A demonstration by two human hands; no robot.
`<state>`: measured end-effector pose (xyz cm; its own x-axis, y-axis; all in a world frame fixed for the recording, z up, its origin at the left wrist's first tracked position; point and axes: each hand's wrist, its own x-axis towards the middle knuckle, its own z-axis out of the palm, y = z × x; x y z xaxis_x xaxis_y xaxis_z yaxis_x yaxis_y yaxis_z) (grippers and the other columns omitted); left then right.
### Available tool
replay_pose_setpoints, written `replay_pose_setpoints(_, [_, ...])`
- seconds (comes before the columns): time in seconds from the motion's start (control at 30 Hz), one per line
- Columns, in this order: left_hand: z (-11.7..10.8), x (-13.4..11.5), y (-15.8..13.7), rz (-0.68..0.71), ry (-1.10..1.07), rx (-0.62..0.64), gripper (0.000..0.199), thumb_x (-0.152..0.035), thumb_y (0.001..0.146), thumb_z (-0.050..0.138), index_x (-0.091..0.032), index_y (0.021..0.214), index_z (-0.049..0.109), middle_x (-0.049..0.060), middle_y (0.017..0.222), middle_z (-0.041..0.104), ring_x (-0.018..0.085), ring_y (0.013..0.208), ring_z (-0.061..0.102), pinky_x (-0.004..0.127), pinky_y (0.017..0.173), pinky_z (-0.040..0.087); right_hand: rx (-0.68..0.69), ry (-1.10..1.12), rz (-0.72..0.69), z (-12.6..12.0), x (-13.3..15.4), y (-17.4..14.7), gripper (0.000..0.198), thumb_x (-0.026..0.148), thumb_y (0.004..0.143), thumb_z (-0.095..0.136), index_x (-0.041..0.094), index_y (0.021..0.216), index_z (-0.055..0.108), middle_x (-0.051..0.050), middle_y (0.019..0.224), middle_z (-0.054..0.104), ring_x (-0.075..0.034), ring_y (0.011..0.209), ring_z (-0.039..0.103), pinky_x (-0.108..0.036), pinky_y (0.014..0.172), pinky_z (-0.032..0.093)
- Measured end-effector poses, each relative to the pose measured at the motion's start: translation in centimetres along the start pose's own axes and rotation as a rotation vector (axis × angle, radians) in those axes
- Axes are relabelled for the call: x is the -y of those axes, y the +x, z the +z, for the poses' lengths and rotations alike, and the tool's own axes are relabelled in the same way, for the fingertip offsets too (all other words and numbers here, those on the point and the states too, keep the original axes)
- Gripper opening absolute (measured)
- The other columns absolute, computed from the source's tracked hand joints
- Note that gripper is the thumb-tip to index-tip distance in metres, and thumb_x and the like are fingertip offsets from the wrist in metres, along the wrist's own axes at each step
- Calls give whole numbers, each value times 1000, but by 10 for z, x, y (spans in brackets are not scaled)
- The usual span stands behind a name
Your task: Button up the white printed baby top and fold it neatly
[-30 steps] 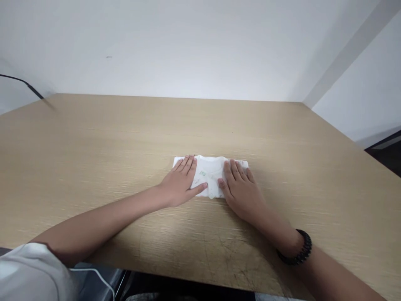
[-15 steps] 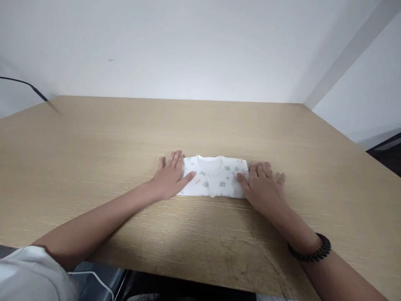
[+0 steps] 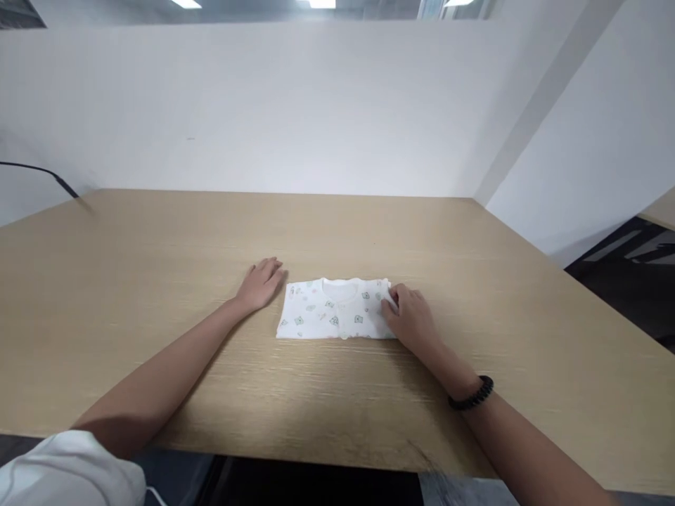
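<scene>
A white baby shirt point(image 3: 316, 309) with small green and pink animal prints lies folded into a flat, wide strip on the table, its round neckline at the far edge. Just off its left end, my left hand point(image 3: 262, 284) rests on the wood, fingers stretched out and holding nothing. At the right end, my right hand point(image 3: 416, 323) has its thumb on the cloth and its fingers curled at the edge, pinching the shirt there. The undersides of the right fingers are hidden.
The wooden table point(image 3: 158, 232) backs onto a white wall point(image 3: 264, 112). A black cable point(image 3: 58, 179) comes in at the far left. Dark furniture point(image 3: 627, 274) stands beyond the table's right edge. A black coiled band point(image 3: 472, 395) circles my right wrist.
My left hand has come off the shirt and moved left. My right hand's fingers have curled in from lying flat to gripping the right edge. The view has tilted up.
</scene>
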<state>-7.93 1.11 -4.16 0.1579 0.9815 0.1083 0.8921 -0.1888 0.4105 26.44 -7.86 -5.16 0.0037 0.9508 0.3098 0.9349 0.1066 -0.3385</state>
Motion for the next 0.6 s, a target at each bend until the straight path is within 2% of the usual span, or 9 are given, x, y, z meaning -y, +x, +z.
replay_pose_setpoints(0.07, [0, -2, -3, 9, 15, 9, 51, -46, 97, 29, -15, 129, 53, 15, 148, 46, 30, 140, 37, 50, 116, 21, -6, 90, 18, 2, 0, 0, 16, 31, 83, 44, 19, 92, 50, -8, 80, 62, -24, 76, 56, -34, 70, 41])
replay_pose_setpoints(0.17, [2, -4, -6, 12, 29, 15, 50, -46, 97, 31, -16, 132, 51, 15, 150, 44, 29, 142, 34, 47, 117, 19, 3, 175, 26, 1, 4, -2, 27, 28, 83, 42, 16, 106, 46, -5, 78, 61, -22, 69, 56, -31, 65, 40])
replay_pose_setpoints(0.3, [1, -5, -7, -5, 39, -6, 44, -40, 99, 31, -16, 131, 49, 14, 143, 51, 26, 135, 43, 42, 115, 23, 24, 161, 20, -5, 11, -9, 36, 26, 84, 40, 14, 118, 43, -3, 76, 60, -21, 66, 57, -30, 63, 40])
replay_pose_setpoints(0.5, [0, -16, -19, -44, 58, -39, 35, -31, 98, 36, -12, 121, 55, 19, 130, 58, 29, 126, 49, 41, 109, 31, 40, 78, 33, -13, 21, -22, 43, 23, 86, 40, 11, 127, 43, -9, 86, 65, -25, 79, 62, -32, 70, 43])
replay_pose_setpoints(0.6, [0, -19, -32, -47, 65, -50, 31, -32, 99, 43, -13, 118, 58, 17, 131, 57, 28, 125, 49, 45, 108, 33, 39, 40, 43, -16, 26, -30, 45, 22, 89, 39, 8, 132, 41, -14, 95, 67, -27, 87, 62, -34, 77, 45])
